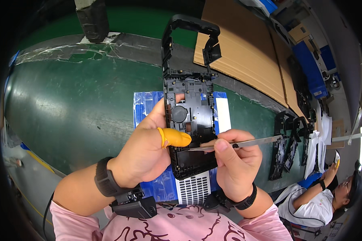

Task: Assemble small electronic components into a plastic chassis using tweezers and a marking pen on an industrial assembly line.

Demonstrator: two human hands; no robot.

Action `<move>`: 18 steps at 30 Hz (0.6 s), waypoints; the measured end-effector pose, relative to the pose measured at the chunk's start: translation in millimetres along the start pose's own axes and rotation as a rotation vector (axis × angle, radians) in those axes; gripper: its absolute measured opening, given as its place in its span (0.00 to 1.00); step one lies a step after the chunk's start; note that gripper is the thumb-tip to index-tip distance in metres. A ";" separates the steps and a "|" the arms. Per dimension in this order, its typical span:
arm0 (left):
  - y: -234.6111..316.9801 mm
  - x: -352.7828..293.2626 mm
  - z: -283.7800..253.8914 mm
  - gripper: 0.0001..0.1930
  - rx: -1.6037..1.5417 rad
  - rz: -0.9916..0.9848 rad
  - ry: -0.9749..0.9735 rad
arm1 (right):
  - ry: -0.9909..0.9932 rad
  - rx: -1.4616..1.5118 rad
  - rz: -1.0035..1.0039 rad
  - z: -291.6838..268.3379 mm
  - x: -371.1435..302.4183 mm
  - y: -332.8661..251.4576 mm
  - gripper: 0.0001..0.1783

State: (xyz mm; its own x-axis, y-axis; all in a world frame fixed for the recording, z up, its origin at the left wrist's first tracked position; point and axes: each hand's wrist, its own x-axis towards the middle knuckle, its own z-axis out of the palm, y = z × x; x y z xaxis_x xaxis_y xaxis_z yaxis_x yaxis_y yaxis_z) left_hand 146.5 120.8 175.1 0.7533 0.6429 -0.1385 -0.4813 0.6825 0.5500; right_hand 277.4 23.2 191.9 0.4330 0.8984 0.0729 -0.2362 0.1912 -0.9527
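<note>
My left hand (142, 148), a yellow finger cot (175, 137) on its thumb, grips a long black plastic housing (191, 90) by the left edge. Ribs, small brass-coloured inserts and a round recess show on the housing, and its far end is an open frame. My right hand (238, 162) is closed around a slim silver metal tool (255, 142), like a flat blade or tweezers. The tool's narrow tip lies over the lower part of the housing, just below the yellow thumb. Some fingers of both hands are hidden behind the housing.
Blue plastic-wrapped material (159, 188) and a white slotted piece (194, 188) lie beneath my hands on the green table (68, 100). Similar black housings (278, 154) sit at the right. Cardboard (245, 44) lies beyond. Another person (313, 203) works at the lower right.
</note>
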 end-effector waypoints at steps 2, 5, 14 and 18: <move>1.5 -0.6 2.9 0.25 -0.012 0.000 0.003 | -0.010 0.000 -0.004 -0.4 -0.2 -0.7 0.09; 4.7 -0.7 6.4 0.32 -0.047 -0.038 0.036 | -0.009 0.010 0.024 0.6 -0.1 -2.8 0.09; 7.7 -1.9 6.6 0.33 -0.074 -0.057 0.035 | -0.008 -0.032 0.022 2.2 0.9 -1.1 0.08; 10.8 -4.1 6.6 0.34 -0.087 -0.059 0.034 | 0.011 -0.027 0.030 4.2 0.9 1.6 0.08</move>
State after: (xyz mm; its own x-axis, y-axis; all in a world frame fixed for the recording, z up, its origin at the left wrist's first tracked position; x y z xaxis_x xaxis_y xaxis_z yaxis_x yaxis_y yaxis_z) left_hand 141.2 123.3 187.1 0.7665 0.6112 -0.1972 -0.4748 0.7461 0.4668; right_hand 273.8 26.0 191.6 0.4357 0.8992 0.0410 -0.2258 0.1533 -0.9620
